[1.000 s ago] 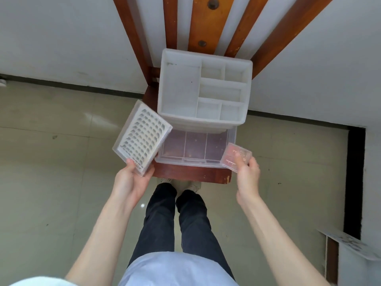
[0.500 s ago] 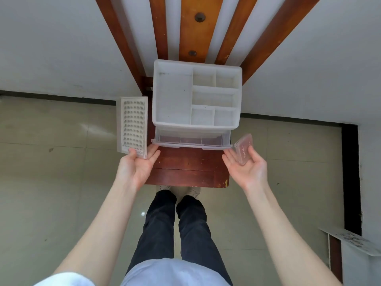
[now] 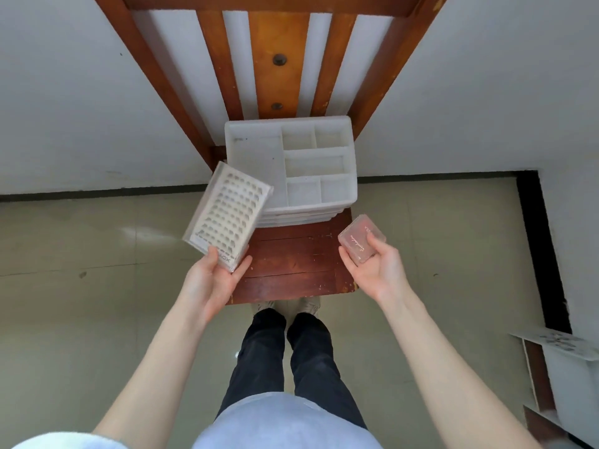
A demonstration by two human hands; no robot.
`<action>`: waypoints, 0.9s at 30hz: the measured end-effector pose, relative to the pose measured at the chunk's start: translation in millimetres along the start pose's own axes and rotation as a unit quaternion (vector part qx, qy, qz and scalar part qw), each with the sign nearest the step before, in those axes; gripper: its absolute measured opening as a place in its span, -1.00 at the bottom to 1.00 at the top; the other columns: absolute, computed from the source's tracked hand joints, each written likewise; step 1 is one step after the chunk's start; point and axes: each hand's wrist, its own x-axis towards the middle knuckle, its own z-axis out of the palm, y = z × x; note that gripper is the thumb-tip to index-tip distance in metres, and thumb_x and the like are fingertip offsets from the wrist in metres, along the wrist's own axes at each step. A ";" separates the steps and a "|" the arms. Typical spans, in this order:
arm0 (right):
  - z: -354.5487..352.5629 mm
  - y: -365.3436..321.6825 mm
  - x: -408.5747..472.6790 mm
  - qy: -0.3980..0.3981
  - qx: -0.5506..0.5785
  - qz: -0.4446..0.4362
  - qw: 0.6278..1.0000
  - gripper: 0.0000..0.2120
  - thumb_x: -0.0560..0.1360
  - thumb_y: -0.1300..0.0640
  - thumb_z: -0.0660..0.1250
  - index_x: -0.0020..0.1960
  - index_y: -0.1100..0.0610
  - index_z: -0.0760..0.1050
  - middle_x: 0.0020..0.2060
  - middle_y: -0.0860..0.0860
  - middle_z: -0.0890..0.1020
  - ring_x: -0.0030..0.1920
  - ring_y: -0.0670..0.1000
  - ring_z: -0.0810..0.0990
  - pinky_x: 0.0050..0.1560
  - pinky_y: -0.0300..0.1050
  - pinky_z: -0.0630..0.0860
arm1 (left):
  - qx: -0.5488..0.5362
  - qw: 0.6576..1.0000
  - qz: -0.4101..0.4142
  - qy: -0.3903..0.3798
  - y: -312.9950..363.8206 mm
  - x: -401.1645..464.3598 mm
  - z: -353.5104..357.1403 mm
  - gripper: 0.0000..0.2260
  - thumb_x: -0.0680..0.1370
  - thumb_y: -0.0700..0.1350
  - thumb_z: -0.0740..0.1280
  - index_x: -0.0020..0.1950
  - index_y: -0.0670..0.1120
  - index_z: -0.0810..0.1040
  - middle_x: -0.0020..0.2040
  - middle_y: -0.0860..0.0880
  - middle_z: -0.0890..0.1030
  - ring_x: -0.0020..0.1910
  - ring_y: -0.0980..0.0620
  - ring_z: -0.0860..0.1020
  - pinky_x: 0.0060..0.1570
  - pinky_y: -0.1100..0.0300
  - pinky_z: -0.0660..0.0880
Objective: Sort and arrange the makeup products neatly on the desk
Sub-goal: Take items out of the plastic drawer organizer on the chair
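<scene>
Above the wooden chair (image 3: 291, 260), hands hold a perforated tray (image 3: 228, 215) and clear rectangular case (image 3: 362, 238).

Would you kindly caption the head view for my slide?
Left hand holds an eyelash tray, right hand a small pink case, before a white organizer.

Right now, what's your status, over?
Left hand holds lash box. Right hand holds pink case. Organizer empty on chair, nothing blocking.
</scene>
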 end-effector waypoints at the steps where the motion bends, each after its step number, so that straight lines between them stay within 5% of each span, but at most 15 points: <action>1: -5.2 0.0 -9.7 0.009 -0.013 -0.006 1.000 -0.88 0.58 0.25 0.15 0.00 0.17 0.47 -0.25 0.10 0.69 -0.04 0.10 0.60 0.02 -0.02 0.52 | 0.049 0.999 0.002 -0.016 0.3 -9.0 -1.0 -0.75 0.65 -0.14 -0.01 0.27 -0.06 0.35 0.32 -0.07 0.46 0.27 -0.07 0.44 0.15 -0.04 0.39; 4: -25.6 -3.6 -40.9 0.026 -0.048 -0.042 0.998 -0.89 0.59 0.28 0.15 -0.02 0.19 0.45 -0.17 0.13 0.65 -0.12 0.05 0.61 -0.01 -0.07 0.51 | 0.217 0.974 0.002 -0.059 2.2 -35.2 5.6 -0.77 0.65 -0.12 0.05 0.24 -0.06 0.39 0.24 0.00 0.54 0.21 0.06 0.51 0.16 0.07 0.41; 8: -56.6 -21.1 -83.2 0.036 -0.066 -0.114 0.991 -0.92 0.55 0.32 0.20 -0.01 0.24 0.47 -0.09 0.14 0.61 -0.07 0.05 0.59 0.04 -0.05 0.51 | 0.385 0.918 0.022 -0.088 -0.3 -53.9 42.9 -0.79 0.61 -0.10 0.16 0.16 -0.20 0.43 0.14 -0.12 0.60 0.13 -0.03 0.57 0.16 0.01 0.45; 14: -119.7 -64.2 -159.2 0.049 0.028 -0.222 0.974 -0.89 0.55 0.32 0.21 -0.05 0.21 0.50 -0.12 0.11 0.61 -0.10 0.04 0.59 0.08 -0.04 0.50 | 0.476 0.853 0.037 -0.209 -45.8 -98.4 140.9 -0.74 0.58 -0.02 0.20 0.19 -0.11 0.47 0.10 -0.06 0.63 0.08 0.02 0.59 0.08 0.12 0.46; 23: -327.9 -88.3 -296.1 0.130 0.172 -0.319 0.923 -0.93 0.54 0.27 0.25 -0.06 0.17 0.51 -0.17 0.07 0.61 -0.14 0.02 0.58 -0.10 -0.14 0.48 | 0.533 0.779 0.050 -0.326 -239.6 -221.3 212.4 -0.78 0.56 -0.01 0.25 0.08 -0.10 0.55 -0.05 -0.04 0.66 -0.04 0.05 0.61 -0.09 0.21 0.48; 27: -440.0 -70.8 -358.3 0.199 0.243 -0.356 0.880 -0.92 0.54 0.24 0.25 -0.03 0.16 0.52 -0.16 0.08 0.62 -0.17 0.02 0.58 -0.17 -0.15 0.46 | 0.581 0.716 0.011 -0.388 -351.6 -282.9 218.5 -0.81 0.56 0.00 0.26 0.02 -0.07 0.58 -0.09 -0.04 0.67 -0.08 0.02 0.60 -0.10 0.19 0.47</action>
